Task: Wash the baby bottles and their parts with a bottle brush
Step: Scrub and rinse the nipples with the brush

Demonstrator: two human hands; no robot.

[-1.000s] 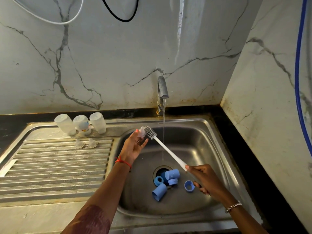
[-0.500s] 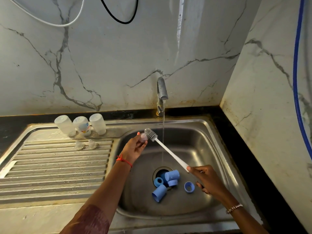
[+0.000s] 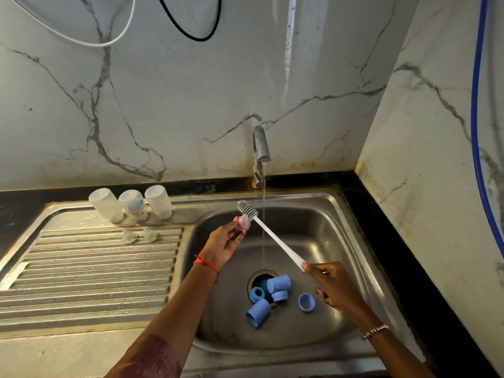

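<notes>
Over a steel sink (image 3: pixel 338 241), the left hand (image 3: pixel 222 245) pinches a small clear silicone bottle teat (image 3: pixel 243 222). The right hand (image 3: pixel 331 286) grips a white long-handled bottle brush (image 3: pixel 275 241), grey bristles touching the teat.

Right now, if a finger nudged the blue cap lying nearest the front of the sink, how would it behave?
The blue cap lies on its side, a hollow cylinder, so it would probably roll. It looks like thin plastic, so likely light. The tap runs into the sink, so it may be slippery.
</notes>
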